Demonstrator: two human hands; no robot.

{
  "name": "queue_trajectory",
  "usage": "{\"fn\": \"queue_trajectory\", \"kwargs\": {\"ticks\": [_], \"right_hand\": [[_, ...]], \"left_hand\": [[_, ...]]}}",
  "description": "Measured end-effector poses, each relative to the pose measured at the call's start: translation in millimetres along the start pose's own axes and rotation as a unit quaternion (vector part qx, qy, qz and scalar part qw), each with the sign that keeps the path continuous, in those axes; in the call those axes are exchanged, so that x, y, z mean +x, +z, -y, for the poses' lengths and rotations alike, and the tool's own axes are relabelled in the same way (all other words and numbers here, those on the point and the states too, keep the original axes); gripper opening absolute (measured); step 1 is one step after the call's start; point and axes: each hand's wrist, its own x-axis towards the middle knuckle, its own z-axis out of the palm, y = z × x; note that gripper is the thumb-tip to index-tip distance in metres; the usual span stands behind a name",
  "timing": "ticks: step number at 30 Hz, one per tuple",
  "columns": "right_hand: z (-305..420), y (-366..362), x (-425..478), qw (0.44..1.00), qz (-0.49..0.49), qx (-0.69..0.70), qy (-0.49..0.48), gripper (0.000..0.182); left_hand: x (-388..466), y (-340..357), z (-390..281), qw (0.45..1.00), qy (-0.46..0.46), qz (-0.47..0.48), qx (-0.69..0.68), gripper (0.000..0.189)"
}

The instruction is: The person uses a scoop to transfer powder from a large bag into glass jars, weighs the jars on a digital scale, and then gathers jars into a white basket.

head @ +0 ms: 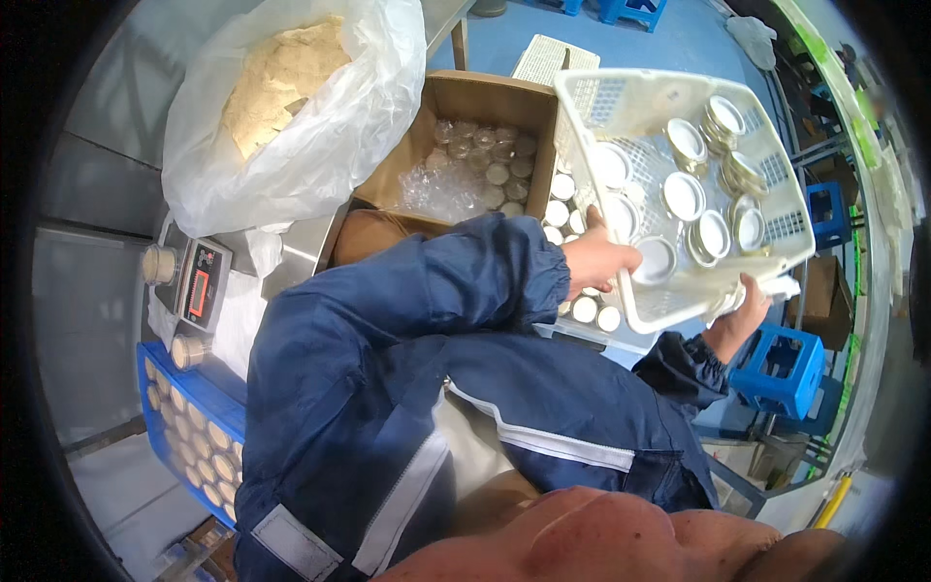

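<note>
My left hand (598,256) grips the near left rim of a white plastic basket (691,81). The basket is tilted and holds several round white lids (684,196), some in stacks. At the basket's near right side is my right hand (738,320), its fingers curled around the side and partly hidden, with a white cloth or film (780,289) beside it. Under the basket's left side stand many small jars with pale tops (584,309) in a clear plastic bin (582,333). To the left of these, a cardboard box (489,81) contains clear round containers (484,138) and crumpled clear plastic.
A large clear bag of tan powder (287,80) stands at the upper left. Below it are a digital scale (202,284), two filled jars (190,351) and a blue crate (193,389) of filled jars. Blue stools (778,371) stand on the right.
</note>
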Motion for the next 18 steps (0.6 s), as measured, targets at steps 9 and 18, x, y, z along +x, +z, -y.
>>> {"fn": "queue_trajectory", "kwargs": {"ticks": [9, 18], "right_hand": [[-97, 1, 18, 0.999, 0.001, 0.054, 0.006, 0.048], [-161, 99, -41, 0.986, 0.080, 0.055, 0.138, 0.047]], "left_hand": [[77, -53, 33, 0.998, -0.001, 0.057, 0.031, 0.056], [1, -124, 49, 0.989, 0.000, -0.145, -0.025, 0.092]]}}
